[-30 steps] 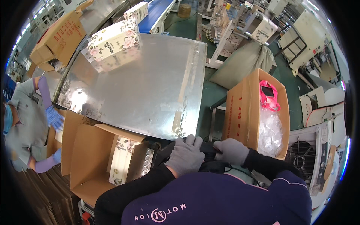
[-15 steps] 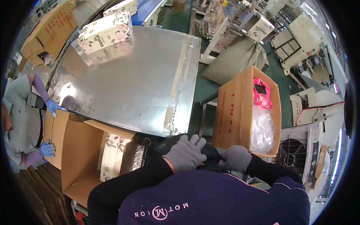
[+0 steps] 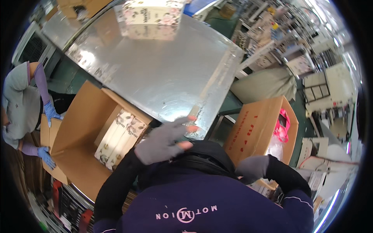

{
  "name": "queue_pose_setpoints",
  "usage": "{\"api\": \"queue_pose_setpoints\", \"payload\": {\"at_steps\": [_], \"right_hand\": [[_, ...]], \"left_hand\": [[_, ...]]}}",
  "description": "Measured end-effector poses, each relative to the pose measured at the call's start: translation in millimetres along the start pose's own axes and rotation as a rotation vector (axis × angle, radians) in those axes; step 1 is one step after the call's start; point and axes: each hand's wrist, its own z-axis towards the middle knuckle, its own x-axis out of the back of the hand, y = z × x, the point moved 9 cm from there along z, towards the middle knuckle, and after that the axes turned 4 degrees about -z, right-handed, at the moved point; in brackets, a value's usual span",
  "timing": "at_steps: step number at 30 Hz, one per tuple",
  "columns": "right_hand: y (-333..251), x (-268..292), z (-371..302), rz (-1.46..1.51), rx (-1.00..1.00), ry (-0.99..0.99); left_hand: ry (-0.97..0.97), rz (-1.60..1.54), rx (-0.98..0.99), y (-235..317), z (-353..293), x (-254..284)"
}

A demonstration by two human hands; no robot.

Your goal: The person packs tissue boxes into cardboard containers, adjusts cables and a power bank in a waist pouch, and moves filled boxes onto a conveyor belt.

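Observation:
My left hand (image 3: pixel 165 141), in a grey glove with bare fingertips, is raised in front of my waist near the table's near edge. Its fingers are spread and nothing is in them. Below it lies a black waist bag (image 3: pixel 206 153) against my body. My right hand (image 3: pixel 251 169), also grey-gloved, is at the right end of that bag. Its fingers are mostly hidden, so their grip does not show. To the left of my left hand stands an open cardboard carton (image 3: pixel 74 145) with white flower-printed packs (image 3: pixel 119 138) inside.
A metal table (image 3: pixel 155 73) spreads ahead, bearing a flower-printed pack (image 3: pixel 153 17) at its far end. On the right stands a carton (image 3: pixel 252 124) with clear plastic and a pink-strapped item (image 3: pixel 283 126). At left, a co-worker's blue-gloved hands (image 3: pixel 47 157) touch a carton flap.
My left hand has come off the black waist bag, moving up and left with its fingers spreading. My right hand stays at the bag's right end. The whole view has turned.

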Motion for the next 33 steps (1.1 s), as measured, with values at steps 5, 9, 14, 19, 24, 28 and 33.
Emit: {"api": "queue_pose_setpoints", "payload": {"at_steps": [5,9,14,19,24,28,33], "right_hand": [[-46.0,141.6,2.8,-0.074,-0.005,0.717],[-86.2,158.5,72.8,-0.021,0.311,0.733],[-120.5,129.4,157.9,-0.415,0.226,0.325],[-105.3,137.3,156.3,0.015,0.271,0.405],[-112.8,128.9,154.4,-0.185,0.379,0.452],[-103.2,134.3,165.0,0.055,0.206,0.225],[-104.8,134.1,153.3,-0.103,0.199,0.357]], "left_hand": [[0.324,-0.122,0.426,-19.4,-114.9,3.2],[0.388,-0.184,0.544,-71.8,-149.7,-34.9],[0.509,-0.146,0.73,-66.0,-157.7,-32.2],[0.556,-0.099,0.715,-60.6,-163.5,-32.4],[0.619,-0.179,0.431,-49.1,-146.7,-28.6],[0.543,-0.064,0.578,-56.8,-147.4,-31.4],[0.585,0.003,0.471,-56.6,-149.7,-33.1]]}}
